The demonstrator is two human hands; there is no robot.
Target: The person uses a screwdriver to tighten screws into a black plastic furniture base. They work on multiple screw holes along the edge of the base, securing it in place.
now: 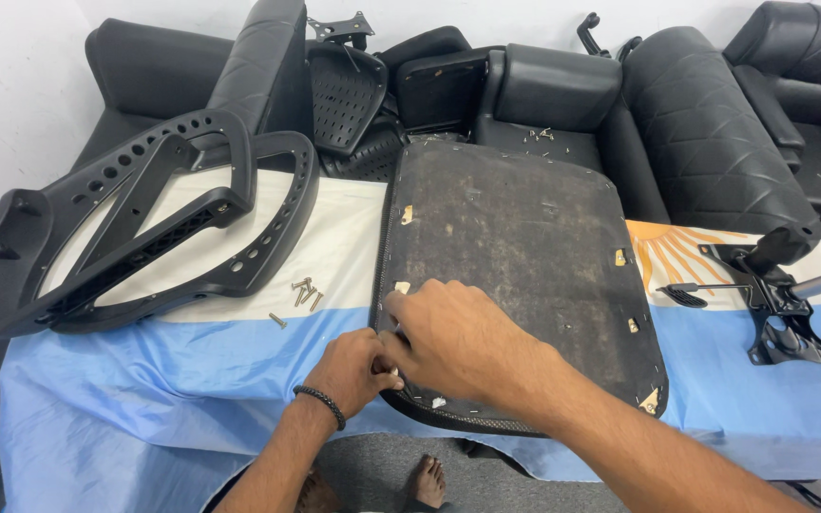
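Note:
An upturned chair seat pan [525,237], dark and worn with a stapled fabric edge, lies on a table covered by a blue and white cloth [144,389]. My left hand [352,370], with a braided black wristband, pinches the seat's near left edge. My right hand [453,337] rests flat on the seat's near left corner, fingers spread and touching my left hand. Whether a small tool sits between the fingers is hidden.
A black plastic chair back frame [135,228] lies at the left. Several loose screws [304,293] sit beside the seat. A black chair mechanism with a lever [772,294] lies at the right. Black chairs and chair parts [544,85] crowd the back. My bare feet [425,480] show below.

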